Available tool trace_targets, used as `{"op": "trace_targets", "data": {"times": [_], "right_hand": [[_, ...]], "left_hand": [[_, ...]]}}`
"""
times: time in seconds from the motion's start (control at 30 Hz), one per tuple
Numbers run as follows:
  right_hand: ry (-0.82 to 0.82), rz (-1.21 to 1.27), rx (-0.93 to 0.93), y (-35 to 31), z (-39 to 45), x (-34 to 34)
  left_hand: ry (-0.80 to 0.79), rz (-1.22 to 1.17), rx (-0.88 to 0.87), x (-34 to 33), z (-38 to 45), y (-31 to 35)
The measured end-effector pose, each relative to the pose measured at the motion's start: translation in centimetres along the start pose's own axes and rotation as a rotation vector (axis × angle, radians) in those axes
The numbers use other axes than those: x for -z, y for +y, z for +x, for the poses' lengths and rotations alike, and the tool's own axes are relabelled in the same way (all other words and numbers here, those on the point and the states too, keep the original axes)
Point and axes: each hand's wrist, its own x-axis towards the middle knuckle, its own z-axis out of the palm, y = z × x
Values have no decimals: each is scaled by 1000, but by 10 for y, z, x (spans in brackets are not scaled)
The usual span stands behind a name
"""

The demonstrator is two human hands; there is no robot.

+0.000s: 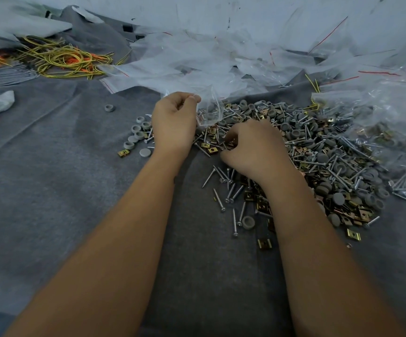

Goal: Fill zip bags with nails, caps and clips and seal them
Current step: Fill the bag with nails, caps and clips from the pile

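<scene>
Two bare forearms reach forward from the near edge over a grey felt sheet point(51, 203), the left one angling in from the near left, the right one from the near right. Scattered screws point(231, 190) and a few brass clips point(264, 243) lie on the felt just left of the right wrist. The right hand point(253, 147) is knuckles-up at the near-left edge of the mixed pile point(330, 154) of screws, grey caps and brass clips, its fingers curled down into the pieces; whether they pinch anything cannot be told. Just left of it and slightly farther, the left hand point(174, 120) is raised with the back toward the camera, thumb and fingers pinching the top edge of a small clear zip bag point(208, 107) that hangs over the pile's far-left edge. A loose cluster of grey caps point(136, 135) sits just left of the left hand. Farther off lies a heap of empty zip bags point(197, 62) with red seal lines, and at the far left a tangle of yellow wire ties point(61, 57).
</scene>
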Motion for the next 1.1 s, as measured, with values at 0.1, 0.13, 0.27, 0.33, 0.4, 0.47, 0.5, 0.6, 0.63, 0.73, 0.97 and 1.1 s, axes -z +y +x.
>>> {"op": "trace_targets", "data": {"times": [0.1, 0.13, 0.27, 0.33, 0.4, 0.47, 0.5, 0.6, 0.63, 0.73, 0.97, 1.1], "right_hand": [[32, 33, -25, 0, -1, 1], [36, 52, -24, -1, -1, 2], [51, 137, 2, 0, -1, 2], [87, 148, 12, 1, 0, 0], [138, 199, 3, 1, 1, -2], [197, 297, -27, 1, 1, -4], [221, 344, -43, 2, 1, -4], [296, 447, -68, 3, 1, -3], [332, 467, -61, 3, 1, -2], [439, 514, 3, 1, 2, -2], [339, 604, 152, -8, 6, -12], [360, 634, 122, -5, 6, -12]], "left_hand": [[-6, -2, 3, 0, -1, 1], [-8, -6, 3, 0, -1, 1], [-7, -6, 0, 0, -1, 1], [-8, 4, -3, 0, -1, 1], [-8, 12, -5, 0, -1, 1], [-7, 15, -6, 1, -1, 1], [-8, 17, -10, 0, 0, 0], [-22, 39, -29, -1, -2, 1], [-29, 47, -37, -1, -2, 1], [-50, 82, -66, -2, -4, 1], [-79, 76, -77, -2, -5, 2], [-56, 27, -47, -3, -5, 2]]}}
